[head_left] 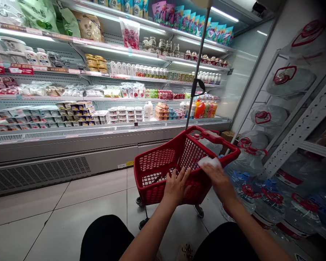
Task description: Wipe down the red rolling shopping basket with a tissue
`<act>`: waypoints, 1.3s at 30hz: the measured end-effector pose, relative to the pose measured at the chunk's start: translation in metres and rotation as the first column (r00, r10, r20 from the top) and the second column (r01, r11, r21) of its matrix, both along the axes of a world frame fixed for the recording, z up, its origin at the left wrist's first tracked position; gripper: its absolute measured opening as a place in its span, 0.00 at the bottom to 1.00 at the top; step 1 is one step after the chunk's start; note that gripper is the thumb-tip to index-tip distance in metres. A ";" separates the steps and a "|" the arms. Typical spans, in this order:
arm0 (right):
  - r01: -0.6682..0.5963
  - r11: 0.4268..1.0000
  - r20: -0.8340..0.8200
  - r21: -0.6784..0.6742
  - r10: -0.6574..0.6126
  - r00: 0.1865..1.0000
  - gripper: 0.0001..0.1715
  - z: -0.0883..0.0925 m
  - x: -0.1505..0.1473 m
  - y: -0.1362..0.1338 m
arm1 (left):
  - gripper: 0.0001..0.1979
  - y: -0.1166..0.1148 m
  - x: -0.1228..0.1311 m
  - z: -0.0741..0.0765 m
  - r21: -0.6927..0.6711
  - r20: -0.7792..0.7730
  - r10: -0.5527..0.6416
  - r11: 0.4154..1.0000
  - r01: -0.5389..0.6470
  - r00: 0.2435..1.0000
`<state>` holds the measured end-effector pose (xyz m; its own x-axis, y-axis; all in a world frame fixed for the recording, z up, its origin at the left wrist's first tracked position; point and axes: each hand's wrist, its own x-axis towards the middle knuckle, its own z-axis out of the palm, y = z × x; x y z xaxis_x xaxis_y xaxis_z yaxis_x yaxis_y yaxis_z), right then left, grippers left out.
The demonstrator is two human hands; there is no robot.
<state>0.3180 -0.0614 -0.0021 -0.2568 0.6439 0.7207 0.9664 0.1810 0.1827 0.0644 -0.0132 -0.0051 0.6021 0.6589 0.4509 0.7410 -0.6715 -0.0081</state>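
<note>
A red plastic shopping cart [152, 194] on black wheels stands right in front of me, its lattice basket facing up. My left hand [176, 186] rests on the near rim of the basket, fingers spread and holding nothing. In my right hand [217, 177] is a crumpled white wipe [208, 161], pressed against the cart's side below the handle. The palm side of that hand and part of the wipe are hidden. The cart's handle [220, 139] rises just above and beyond my right hand.
Behind the cart runs a refrigerated display [103, 143] with packaged goods on its shelves. A thin upright pole [198, 65] stands beyond the basket. Large water jugs [285, 210] crowd the right, by a white metal rack [301, 127]. Pale floor tiles [97, 199] lie to the left.
</note>
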 end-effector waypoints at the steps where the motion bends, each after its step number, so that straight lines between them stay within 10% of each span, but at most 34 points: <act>1: -0.044 0.998 0.038 -0.036 0.045 0.998 0.43 -0.002 -0.004 0.001 | 0.37 0.001 -0.001 0.001 0.002 -0.009 0.004 1.000 -0.004 1.000; 8: 0.070 0.997 -0.044 0.019 -0.069 0.997 0.44 0.018 0.035 -0.004 | 0.37 0.004 -0.001 0.000 0.026 -0.018 -0.007 1.000 0.008 1.000; 15: -0.082 0.995 0.033 -0.061 0.084 0.996 0.40 -0.009 -0.017 0.019 | 0.37 0.007 0.001 -0.005 0.055 -0.017 0.004 0.998 -0.003 1.000; 22: 0.011 1.000 -0.030 -0.002 -0.011 0.999 0.43 0.007 0.031 0.019 | 0.35 0.007 -0.033 -0.010 0.157 0.007 -0.037 0.987 0.035 0.999; 30: -0.202 0.977 -0.035 -0.068 0.200 0.979 0.45 -0.027 -0.067 0.032 | 0.34 0.005 -0.031 -0.010 0.097 0.034 -0.018 0.995 0.015 0.999; 39: -0.076 0.997 -0.152 -0.030 0.070 0.986 0.42 -0.013 0.005 0.029 | 0.31 0.005 -0.070 -0.014 0.074 0.033 0.048 0.996 -0.050 0.998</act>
<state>0.3231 -0.0323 -0.0151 -0.1943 0.6535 0.7316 0.9663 0.2559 0.0281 -0.0059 -0.0078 -0.0195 0.5549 0.6511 0.5179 0.7737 -0.6327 -0.0336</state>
